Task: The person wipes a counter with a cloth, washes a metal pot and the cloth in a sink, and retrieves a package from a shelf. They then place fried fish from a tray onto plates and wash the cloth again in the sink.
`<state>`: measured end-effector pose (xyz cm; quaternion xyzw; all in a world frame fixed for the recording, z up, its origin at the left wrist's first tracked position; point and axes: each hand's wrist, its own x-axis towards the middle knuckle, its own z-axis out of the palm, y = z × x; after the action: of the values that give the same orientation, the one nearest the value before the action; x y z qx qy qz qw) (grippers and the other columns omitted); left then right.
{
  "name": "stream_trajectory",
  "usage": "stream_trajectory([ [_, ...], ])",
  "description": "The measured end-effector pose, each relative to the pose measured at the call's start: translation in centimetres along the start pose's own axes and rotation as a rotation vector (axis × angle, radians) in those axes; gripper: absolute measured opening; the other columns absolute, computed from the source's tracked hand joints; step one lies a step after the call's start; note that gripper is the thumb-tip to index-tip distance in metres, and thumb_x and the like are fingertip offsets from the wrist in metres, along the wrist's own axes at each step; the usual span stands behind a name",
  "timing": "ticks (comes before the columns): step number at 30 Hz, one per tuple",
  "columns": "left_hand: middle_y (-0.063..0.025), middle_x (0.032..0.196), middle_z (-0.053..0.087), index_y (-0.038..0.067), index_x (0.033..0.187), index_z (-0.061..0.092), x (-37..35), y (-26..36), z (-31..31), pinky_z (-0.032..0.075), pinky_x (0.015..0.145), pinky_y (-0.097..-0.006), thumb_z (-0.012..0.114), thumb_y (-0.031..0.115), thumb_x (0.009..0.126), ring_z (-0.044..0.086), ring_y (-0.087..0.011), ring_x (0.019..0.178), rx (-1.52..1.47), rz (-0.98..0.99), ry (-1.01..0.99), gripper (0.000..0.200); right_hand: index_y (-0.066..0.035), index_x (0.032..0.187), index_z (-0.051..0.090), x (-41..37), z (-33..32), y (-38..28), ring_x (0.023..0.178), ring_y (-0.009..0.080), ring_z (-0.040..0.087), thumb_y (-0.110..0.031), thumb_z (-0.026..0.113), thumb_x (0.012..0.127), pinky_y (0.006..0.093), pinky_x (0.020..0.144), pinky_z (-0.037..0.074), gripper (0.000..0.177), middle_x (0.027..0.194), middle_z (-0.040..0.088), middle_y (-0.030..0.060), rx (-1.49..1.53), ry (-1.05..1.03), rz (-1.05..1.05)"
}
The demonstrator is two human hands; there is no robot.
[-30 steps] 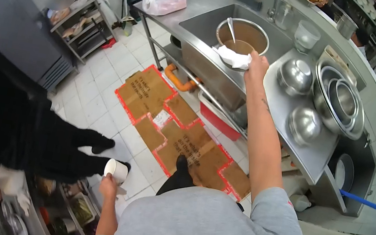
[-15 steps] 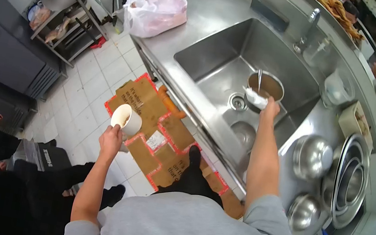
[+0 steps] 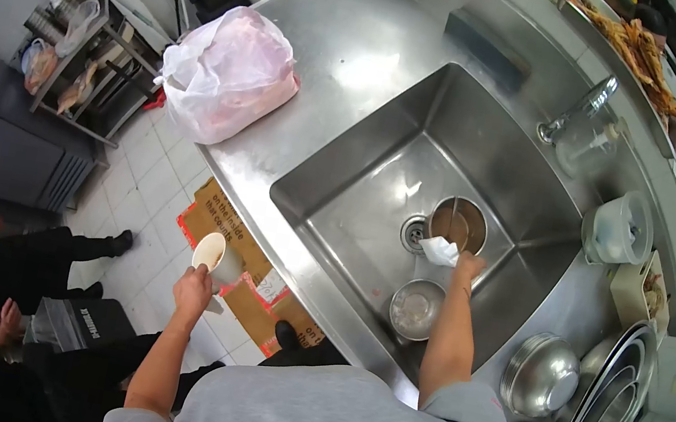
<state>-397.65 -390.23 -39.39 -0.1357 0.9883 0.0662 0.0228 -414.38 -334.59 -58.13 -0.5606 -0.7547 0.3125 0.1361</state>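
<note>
Head view, change: the pot (image 3: 458, 223), held up at the sink's near rim a second ago, now sits low on the sink floor. The cup (image 3: 214, 254) has come up from near the floor to just off the counter edge.
Pot: round steel, shiny rim, brown liquid inside, with a thin handle standing up out of it. It is in the right part of the sink (image 3: 365, 162), just right of the drain (image 3: 413, 233).
Cloth: white, crumpled cloth (image 3: 439, 250), folded over the pot's near rim.
Right hand: the right hand (image 3: 470, 264) reaches down into the sink, fingers pinched shut on the cloth at the pot's rim.
Left hand: the left hand (image 3: 193, 289) is out over the floor, left of the counter, fingers wrapped round the cup's base.
Cup: pale, round, open-mouthed, tilted to the left.
Sink: deep, square, brushed steel, wet in patches.
Bowl: a small steel bowl (image 3: 416, 308) lies in the sink, near side of the pot and just left of the right forearm.
Counter, right: an upturned bowl (image 3: 542, 373) and nested bowls (image 3: 613, 404), all polished steel.
Counter, far left: a knotted white plastic bag (image 3: 226, 74), soft and bulging.
Far right: tap (image 3: 577, 109) over the sink corner.
Floor: taped cardboard (image 3: 232, 224) under the cup; another person (image 3: 29, 270) in dark clothes at near left.
</note>
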Motion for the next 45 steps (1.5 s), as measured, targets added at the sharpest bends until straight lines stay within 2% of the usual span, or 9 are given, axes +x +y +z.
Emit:
stream_trajectory([
  [7,-0.0165,0.076,0.057,0.006,0.084,0.057,2.9,-2.2,-2.1,0.048,0.058,-0.0435,0.053,0.013,0.076,0.059,-0.0342,0.066,0.026,-0.063,0.026,0.012,0.013,0.125,0.029,2.1,-9.8,-25.9,0.109,0.0439,0.039,-0.013,0.048,0.075,0.0434,0.095,0.032,0.059,0.114,0.042,0.0333,0.325,0.369,-0.958],
  [11,-0.0166,0.077,0.058,0.007,0.088,0.058,3.0,-5.0,-2.2,0.048,0.059,-0.0430,0.053,0.013,0.076,0.059,-0.0335,0.067,0.021,-0.122,0.063,0.015,0.017,0.127,0.023,7.4,-6.8,-32.3,0.124,0.0420,0.026,-0.011,0.048,0.071,0.0383,0.106,0.020,0.067,0.130,0.025,0.0362,0.213,0.247,-0.965],
  [17,-0.0146,0.075,0.057,0.010,0.086,0.062,2.8,-5.6,-3.1,0.048,0.056,-0.0421,0.055,0.013,0.075,0.059,-0.0319,0.063,0.006,-0.128,0.123,0.013,0.010,0.121,0.040,5.7,-2.1,-33.9,0.114,0.0389,0.041,-0.007,0.045,0.072,0.0378,0.100,0.030,0.051,0.119,0.045,0.0281,0.194,0.040,-0.959],
  [21,-0.0100,0.069,0.053,0.013,0.085,0.063,4.6,-4.4,-5.5,0.047,0.051,-0.0384,0.057,0.013,0.072,0.058,-0.0275,0.059,0.008,0.033,0.267,0.015,0.003,0.107,0.055,-12.4,-8.2,-35.7,0.094,0.0250,0.055,0.000,0.046,0.078,0.0329,0.086,0.041,0.031,0.102,0.058,0.0155,0.806,-0.337,-0.939],
  [25,-0.0084,0.068,0.051,0.012,0.082,0.061,8.0,-2.9,-9.3,0.045,0.050,-0.0377,0.059,0.012,0.068,0.056,-0.0254,0.062,-0.035,0.253,0.301,0.014,-0.003,0.102,0.056,-31.3,-11.1,-36.8,0.084,0.0105,0.050,-0.004,0.052,0.084,0.0225,0.071,0.040,0.019,0.093,0.055,0.0030,0.745,-0.703,-1.157],
  [30,-0.0075,0.070,0.049,0.011,0.081,0.059,13.0,-4.2,-12.9,0.043,0.053,-0.0375,0.061,0.012,0.065,0.055,-0.0246,0.066,-0.094,0.485,0.385,0.016,0.001,0.094,0.046,-48.2,-5.9,-36.6,0.080,0.0365,0.048,0.006,0.048,0.076,0.0407,0.074,0.040,0.019,0.093,0.044,0.0189,0.635,-0.916,-1.813],
  [37,-0.0076,0.072,0.050,0.009,0.080,0.057,17.0,-9.9,-12.1,0.042,0.052,-0.0378,0.063,0.014,0.065,0.054,-0.0247,0.065,-0.175,0.413,0.476,0.017,0.003,0.104,0.050,-57.7,1.4,-37.4,0.102,0.0417,0.045,-0.020,0.047,0.087,0.0437,0.082,0.041,0.028,0.116,0.044,0.0287,-0.482,-1.445,-1.683],
  [40,-0.0074,0.071,0.050,0.009,0.080,0.057,16.9,-11.8,-10.4,0.043,0.051,-0.0379,0.063,0.012,0.065,0.055,-0.0250,0.063,-0.213,0.276,0.454,0.017,0.001,0.115,0.049,-58.5,4.0,-36.9,0.115,0.0415,0.037,-0.026,0.041,0.090,0.0429,0.094,0.034,0.038,0.128,0.035,0.0284,-0.057,-1.223,-2.031],
  [45,-0.0074,0.070,0.052,0.010,0.078,0.058,15.2,-16.0,-9.3,0.045,0.052,-0.0363,0.062,0.010,0.066,0.056,-0.0247,0.063,-0.259,0.007,0.586,0.012,-0.005,0.120,0.048,-62.6,1.2,-39.0,0.119,0.0361,0.036,-0.020,0.049,0.087,0.0392,0.099,0.030,0.036,0.129,0.038,0.0211,0.377,-1.336,-1.913],
])
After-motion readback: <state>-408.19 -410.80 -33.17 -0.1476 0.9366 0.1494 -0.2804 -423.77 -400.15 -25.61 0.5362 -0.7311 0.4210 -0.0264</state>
